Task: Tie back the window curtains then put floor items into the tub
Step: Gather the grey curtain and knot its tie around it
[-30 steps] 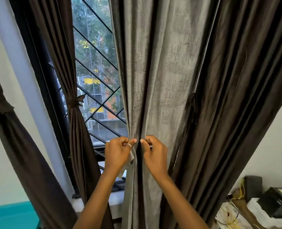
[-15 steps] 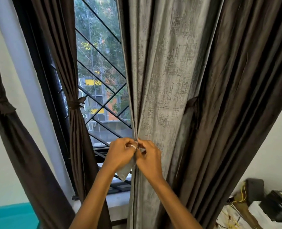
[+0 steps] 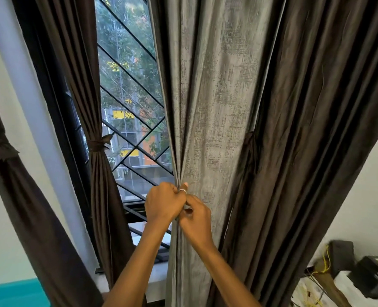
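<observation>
Head view: you are mid-way through gathering the grey curtain (image 3: pixel 208 103), which hangs in front of you, and the step in hand looks like cinching it for a tie. To do it well, I would bunch all the folds into one tight bundle at the height of your fists before any band goes round. Match the height of the knot on the tied curtain (image 3: pixel 97 145), left of the grey curtain, across the window bars (image 3: pixel 130 89). Pull the dark curtain (image 3: pixel 312 129), touching the grey curtain on its right, into the same bundle, or it may sag loose.

Your left hand (image 3: pixel 164 201) is closed in a fist round the grey curtain's gathered left edge, ringed thumb pressed up against the cloth. Your right hand (image 3: pixel 196 220), touching it just below, has curled fingers pinching the same folds. Whether either hand also holds a tie band I cannot tell.
</observation>
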Tool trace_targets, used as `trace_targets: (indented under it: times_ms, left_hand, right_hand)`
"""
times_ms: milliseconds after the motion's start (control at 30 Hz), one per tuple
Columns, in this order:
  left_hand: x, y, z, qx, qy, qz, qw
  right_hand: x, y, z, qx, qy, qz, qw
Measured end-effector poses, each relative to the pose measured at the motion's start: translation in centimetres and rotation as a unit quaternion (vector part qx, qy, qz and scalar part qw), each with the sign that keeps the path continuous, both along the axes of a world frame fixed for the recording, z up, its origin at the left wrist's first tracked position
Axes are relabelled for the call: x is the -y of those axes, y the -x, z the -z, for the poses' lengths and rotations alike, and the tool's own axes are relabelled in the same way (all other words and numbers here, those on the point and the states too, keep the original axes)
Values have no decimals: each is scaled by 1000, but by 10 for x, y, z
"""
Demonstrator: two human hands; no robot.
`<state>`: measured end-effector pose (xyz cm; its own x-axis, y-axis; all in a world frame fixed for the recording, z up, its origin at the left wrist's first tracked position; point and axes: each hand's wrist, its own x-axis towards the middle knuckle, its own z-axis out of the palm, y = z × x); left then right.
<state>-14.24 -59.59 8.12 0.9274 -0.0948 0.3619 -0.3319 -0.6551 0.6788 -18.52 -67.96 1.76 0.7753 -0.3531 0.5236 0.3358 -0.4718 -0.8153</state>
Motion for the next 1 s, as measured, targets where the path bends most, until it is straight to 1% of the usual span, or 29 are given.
trace_targets:
  times_ms: [133, 233, 300, 333, 367, 400, 500, 533, 600, 733, 867, 1000]
  left_hand:
    - [-1, -3, 5, 2, 12, -12, 1000]
    - [-5, -5, 7, 18, 8, -7, 1000]
    - [-9, -6, 10, 33, 2, 9, 999]
    - [-13, -6, 12, 42, 1, 24, 999]
    - [-16, -7, 13, 52, 0, 43, 998]
    - [-20, -9, 15, 62, -2, 63, 996]
    - [-34, -13, 16, 72, -2, 120, 990]
    - [-39, -14, 16, 69, -2, 136, 988]
    - [-49, -16, 14, 60, 4, 163, 985]
    - [-67, -18, 11, 52, 12, 198, 979]
    - [-73, -18, 8, 19, 33, 205, 978]
    - [-75, -17, 7, 11, 37, 204, 978]
  right_hand:
    - [6, 1, -6, 0, 35, -24, 999]
    - [17, 2, -14, -28, 69, -52, 996]
    - [28, 2, -19, -49, 50, -78, 994]
    - [36, 1, -21, -58, 40, -72, 995]
    - [45, 0, -23, -64, 31, -47, 996]
    - [55, -2, -24, -70, 25, 0, 997]
    - [94, -11, -29, -77, 9, 164, 983]
    - [107, -14, -33, -78, 2, 199, 977]
    - [127, -20, -40, -86, -3, 229, 970]
    - [147, -25, -60, -94, -29, 187, 977]
    - [157, -27, -68, -115, -87, 99, 984]
    - [156, -25, -74, -123, -110, 35, 986]
